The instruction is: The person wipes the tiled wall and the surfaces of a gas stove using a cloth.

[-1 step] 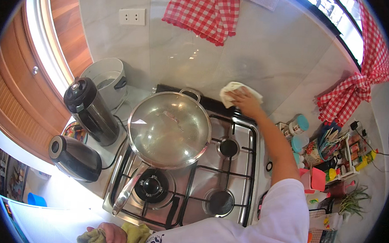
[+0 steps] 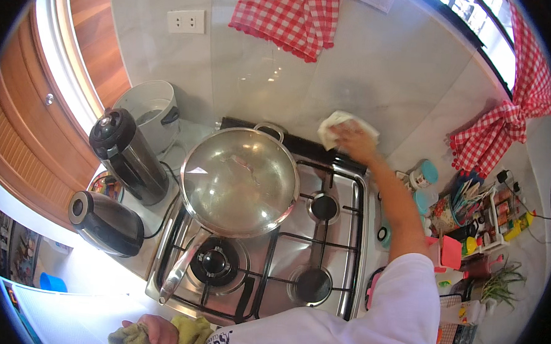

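Observation:
My right hand point(image 2: 354, 140), a little blurred, presses a folded white cloth point(image 2: 331, 126) against the pale tiled wall point(image 2: 380, 84), just above the back edge of the stove. Down at the lower left, my left hand point(image 2: 160, 333) is closed round a yellow-green cloth point(image 2: 193, 336), which bulges out on both sides of the fingers. Between the hands lies a steel gas stove point(image 2: 293, 241) with black grates. A large steel pan with a domed lid point(image 2: 240, 182) stands on its left side, the long handle point(image 2: 182, 270) pointing toward me.
Left of the stove are a tall dark thermos point(image 2: 133, 158), a dark kettle point(image 2: 106, 224) and a white pot point(image 2: 151, 106). Jars with blue lids point(image 2: 426, 173), a utensil holder point(image 2: 444, 215) and a spice rack point(image 2: 500, 221) crowd the right. Red checked curtains point(image 2: 286, 20) hang above.
My right hand and the white cloth have slid slightly to the right along the wall, the forearm shifting with them. My left hand keeps its place with the yellow-green cloth.

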### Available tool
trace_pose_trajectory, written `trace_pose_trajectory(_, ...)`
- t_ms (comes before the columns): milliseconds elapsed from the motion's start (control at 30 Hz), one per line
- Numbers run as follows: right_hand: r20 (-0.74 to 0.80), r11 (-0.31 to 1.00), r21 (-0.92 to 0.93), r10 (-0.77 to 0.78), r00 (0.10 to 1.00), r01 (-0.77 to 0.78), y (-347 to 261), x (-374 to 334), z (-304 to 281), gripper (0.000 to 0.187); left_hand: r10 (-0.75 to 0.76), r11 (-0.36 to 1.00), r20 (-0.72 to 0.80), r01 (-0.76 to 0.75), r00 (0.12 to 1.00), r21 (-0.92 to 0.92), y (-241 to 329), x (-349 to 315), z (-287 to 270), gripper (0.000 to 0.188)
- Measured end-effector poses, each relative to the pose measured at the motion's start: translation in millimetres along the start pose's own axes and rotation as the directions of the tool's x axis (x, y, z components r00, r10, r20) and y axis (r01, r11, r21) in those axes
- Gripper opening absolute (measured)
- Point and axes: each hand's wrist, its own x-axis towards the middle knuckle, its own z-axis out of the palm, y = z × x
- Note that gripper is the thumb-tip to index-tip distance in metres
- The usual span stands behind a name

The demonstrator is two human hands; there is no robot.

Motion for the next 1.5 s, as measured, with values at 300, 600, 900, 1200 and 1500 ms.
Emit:
trace_pose_trajectory(300,-0.712,0.797,0.063,0.458,0.532,-0.601,144,21,-138,0.059,-0.001,1.000,0.065,0.002,0.998,-0.014,-7,18,3,0.061)
trace_pose_trajectory(600,-0.168,0.928,0.263,0.315,0.934,-0.265,-73,-19,40,0.040,0.020,0.999,0.022,-0.021,1.000,0.026,-9,19,20,0.061)
trace_pose_trajectory(900,0.176,0.806,0.404,0.395,0.902,-0.432,-133,45,61,0.031,0.029,0.999,0.080,-0.027,0.996,-0.021,-14,45,29,0.060)
trace_pose_trajectory(1200,0.662,0.625,0.206,0.478,0.578,-0.753,-18,-159,62,0.037,0.093,0.992,-0.019,-0.094,0.995,-0.084,-19,52,49,0.057)
trace_pose_trajectory(1500,0.710,0.309,0.347,0.531,0.463,-0.886,-68,-160,-29,0.040,0.021,0.999,0.151,-0.015,0.988,-0.036,-15,65,64,0.057)
